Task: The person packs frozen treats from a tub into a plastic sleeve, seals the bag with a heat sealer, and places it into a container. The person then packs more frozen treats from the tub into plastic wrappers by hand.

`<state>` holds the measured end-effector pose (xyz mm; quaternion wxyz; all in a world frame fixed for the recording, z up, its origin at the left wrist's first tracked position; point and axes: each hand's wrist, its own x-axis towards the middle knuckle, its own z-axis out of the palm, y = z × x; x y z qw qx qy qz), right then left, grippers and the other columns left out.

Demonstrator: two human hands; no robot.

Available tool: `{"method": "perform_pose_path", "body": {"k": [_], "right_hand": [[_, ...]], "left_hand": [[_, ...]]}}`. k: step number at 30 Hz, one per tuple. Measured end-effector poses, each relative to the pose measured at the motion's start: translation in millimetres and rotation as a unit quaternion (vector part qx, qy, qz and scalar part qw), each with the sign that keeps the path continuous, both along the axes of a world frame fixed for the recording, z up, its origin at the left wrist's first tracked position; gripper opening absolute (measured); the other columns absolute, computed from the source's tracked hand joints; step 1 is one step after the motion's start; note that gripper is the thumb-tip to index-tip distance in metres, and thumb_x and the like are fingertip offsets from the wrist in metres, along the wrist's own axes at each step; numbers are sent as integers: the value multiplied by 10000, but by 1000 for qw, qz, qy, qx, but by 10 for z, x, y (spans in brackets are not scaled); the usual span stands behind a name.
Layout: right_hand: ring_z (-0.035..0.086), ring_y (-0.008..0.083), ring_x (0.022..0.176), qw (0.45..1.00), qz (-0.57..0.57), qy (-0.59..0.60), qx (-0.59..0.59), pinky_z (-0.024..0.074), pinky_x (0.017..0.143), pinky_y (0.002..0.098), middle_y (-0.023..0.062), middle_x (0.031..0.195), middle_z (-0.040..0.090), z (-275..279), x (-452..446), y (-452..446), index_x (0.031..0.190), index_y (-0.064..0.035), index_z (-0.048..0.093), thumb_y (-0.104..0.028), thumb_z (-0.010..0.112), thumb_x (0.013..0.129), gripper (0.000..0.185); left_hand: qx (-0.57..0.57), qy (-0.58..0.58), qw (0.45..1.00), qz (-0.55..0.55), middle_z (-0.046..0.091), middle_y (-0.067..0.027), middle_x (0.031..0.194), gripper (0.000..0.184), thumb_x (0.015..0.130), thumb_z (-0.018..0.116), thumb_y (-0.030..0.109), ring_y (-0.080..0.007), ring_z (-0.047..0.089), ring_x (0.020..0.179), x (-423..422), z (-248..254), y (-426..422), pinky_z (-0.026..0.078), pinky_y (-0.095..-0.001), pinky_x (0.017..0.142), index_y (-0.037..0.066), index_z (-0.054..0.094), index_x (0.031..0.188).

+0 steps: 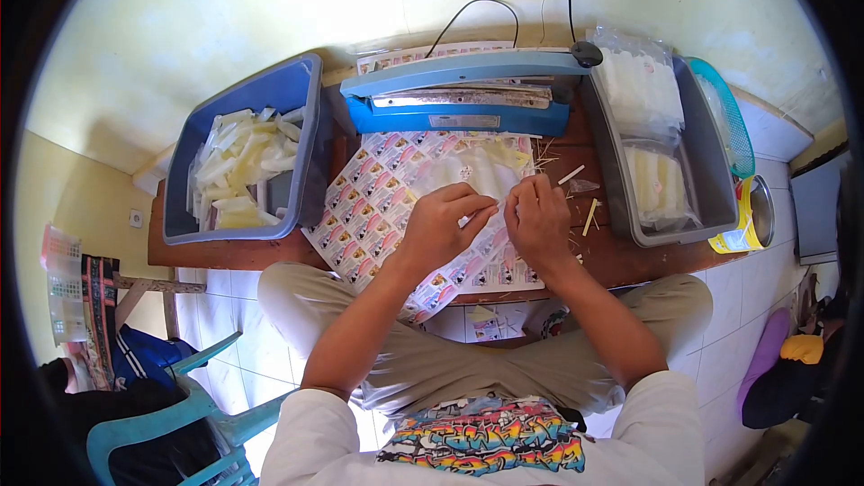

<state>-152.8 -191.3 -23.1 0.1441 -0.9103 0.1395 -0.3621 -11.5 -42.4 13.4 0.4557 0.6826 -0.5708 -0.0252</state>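
My left hand (450, 223) is closed in a pinch over the printed sheet, with a small whitish bit showing between its fingers. Close beside it, my right hand (538, 220) also has its fingertips pressed together; what they hold is hidden. Just beyond both hands lies a clear plastic bag (465, 171) with a small red print. Under them is the sheet printed with repeated labels (373, 184). Behind the sheet stands a blue impulse sealer (459, 117), its long light-blue arm (468, 70) raised above the metal strip.
A grey-blue bin (310, 171) at left holds many pale sticks (238, 157). At right, a grey bin (630, 216) contains filled clear packs (657, 180). Cut scraps (589, 216) lie on the wooden table (234, 255). A yellow can (742, 220) and green basket (733, 121) stand farther right.
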Motion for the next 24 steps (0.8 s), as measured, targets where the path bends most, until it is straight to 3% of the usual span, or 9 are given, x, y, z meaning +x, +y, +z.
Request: {"method": "perform_pose_path", "body": {"k": [5, 11, 14, 16, 20, 24], "right_hand": [[665, 312, 805, 997, -53, 36, -53, 522, 730, 486, 93, 1006, 598, -73, 76, -45, 990, -83, 600, -84, 737, 912, 157], [719, 417, 893, 975, -74, 145, 154, 605, 689, 556, 162, 1153, 565, 87, 63, 51, 1132, -52, 533, -45, 698, 884, 298], [700, 464, 928, 982, -11, 73, 175, 603, 756, 550, 216, 1230, 534, 102, 42, 5, 1211, -30, 496, 12, 672, 864, 391], [685, 493, 992, 990, 58, 20, 126, 600, 826, 531, 243, 1242, 531, 91, 37, -61, 1269, -2, 485, 31, 701, 865, 459], [678, 483, 1059, 980, 48, 68, 180, 590, 880, 518, 234, 1241, 553, 125, -65, -75, 1301, -4, 501, 8, 756, 865, 506], [714, 432, 1012, 978, 1, 108, 180, 600, 819, 521, 162, 1191, 625, 54, -86, -148, 1276, -71, 569, -90, 805, 872, 468]], "left_hand": [[40, 10, 999, -11, 748, -103, 887, 112, 928, 841, 80, -264, 731, 755, -22, -72, 0, 586, -372, 689, 52, 834, 1036], [70, 45, 996, -19, 750, -95, 901, 141, 927, 839, 71, -242, 731, 760, 9, -148, 10, 592, -362, 713, 62, 824, 1067], [63, 83, 994, -20, 746, -90, 908, 152, 923, 837, 59, -226, 727, 764, 5, -113, 11, 593, -355, 716, 59, 820, 1075], [55, 96, 994, -21, 742, -89, 908, 153, 921, 837, 54, -222, 726, 767, 10, -89, 6, 592, -354, 716, 56, 819, 1073], [55, 96, 993, -27, 735, -89, 899, 154, 917, 833, 42, -219, 727, 777, 28, -85, -5, 591, -352, 716, 47, 816, 1070], [59, 83, 994, -32, 737, -88, 902, 147, 920, 829, 41, -219, 733, 782, 12, -105, -16, 590, -352, 713, 46, 815, 1067]]}}
